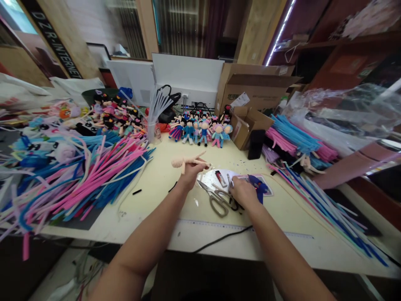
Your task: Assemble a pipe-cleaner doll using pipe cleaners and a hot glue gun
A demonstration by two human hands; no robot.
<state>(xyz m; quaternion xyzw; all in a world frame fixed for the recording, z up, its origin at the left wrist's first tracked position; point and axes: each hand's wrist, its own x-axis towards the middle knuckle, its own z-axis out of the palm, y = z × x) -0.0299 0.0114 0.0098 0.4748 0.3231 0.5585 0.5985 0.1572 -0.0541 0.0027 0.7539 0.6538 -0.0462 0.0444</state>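
My left hand (192,172) is closed around a beige fuzzy doll body (180,161), its rounded head end pointing left and thin limbs sticking out. My right hand (244,192) is curled low over the table, with a small silver-grey tool (230,181) at its fingertips; the tool's kind is hard to make out. Between the hands lie large scissors (217,205) with grey handles, partly overlapped by black loops near my right fingers. A red and white tube-like item (221,178) rests on a white sheet (206,180). Just beyond my right hand is a blue glue gun (259,186).
Colourful pipe cleaners (90,171) heap up on the left, with more bundles (300,138) on the right. Finished dolls (203,130) stand at the back beside cardboard boxes (257,90). A ruler (213,225) and black cord (219,239) lie near the front edge.
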